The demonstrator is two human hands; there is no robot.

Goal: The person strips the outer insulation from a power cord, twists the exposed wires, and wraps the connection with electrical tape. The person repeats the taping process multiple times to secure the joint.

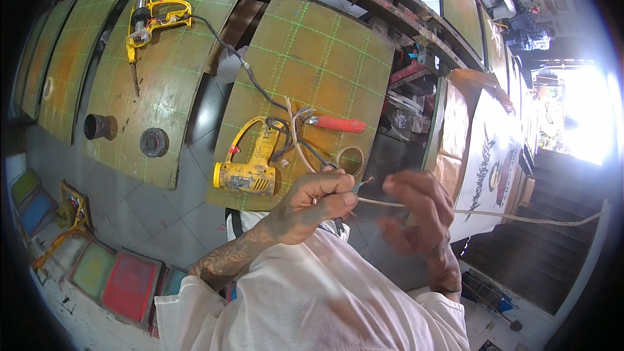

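My left hand is closed in a pinch on the stripped end of a beige electric cable. A blue wire with a bare copper tip sticks out past the fingertips. Just right of it, my right hand is in the air, smeared by motion, its thumb and fingers apart with nothing seen between them. The beige cable runs behind that hand to the far right. Beyond my left hand, a yellow heat gun body lies on a green-lined board, beside tangled dark cord and a red-handled tool.
A tape roll lies near the board's right edge. On the board to the left are an opened yellow tool with a metal nozzle, a black tube and a black tape roll. Coloured framed screens stand lower left.
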